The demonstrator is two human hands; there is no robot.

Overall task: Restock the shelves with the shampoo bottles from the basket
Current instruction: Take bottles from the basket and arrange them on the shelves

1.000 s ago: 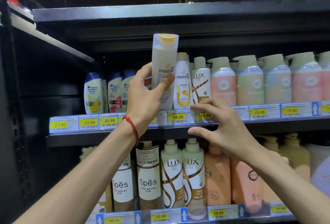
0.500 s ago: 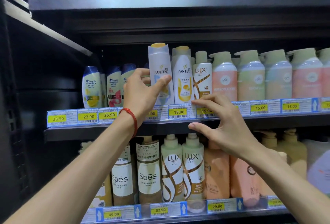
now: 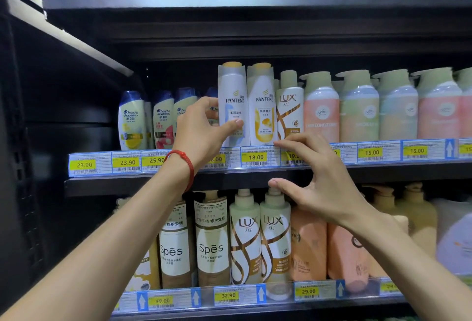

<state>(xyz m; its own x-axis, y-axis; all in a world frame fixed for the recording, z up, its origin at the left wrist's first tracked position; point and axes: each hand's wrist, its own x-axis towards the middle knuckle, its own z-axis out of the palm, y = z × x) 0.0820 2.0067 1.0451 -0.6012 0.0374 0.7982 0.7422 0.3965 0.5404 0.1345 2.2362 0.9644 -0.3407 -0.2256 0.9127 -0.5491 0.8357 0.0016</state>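
One Pantene bottle upright, left hand gripping.

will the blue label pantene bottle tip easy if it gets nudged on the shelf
Probably tippy: the blue-label Pantene bottle is tall and narrow. Its clear plastic sleeve looks glossy, so it may slip from the left hand. The yellow-label Pantene bottle right beside it should block a fall that way.

Pantene btl on upper shelf | H&S btls L | 2nd Pantene R
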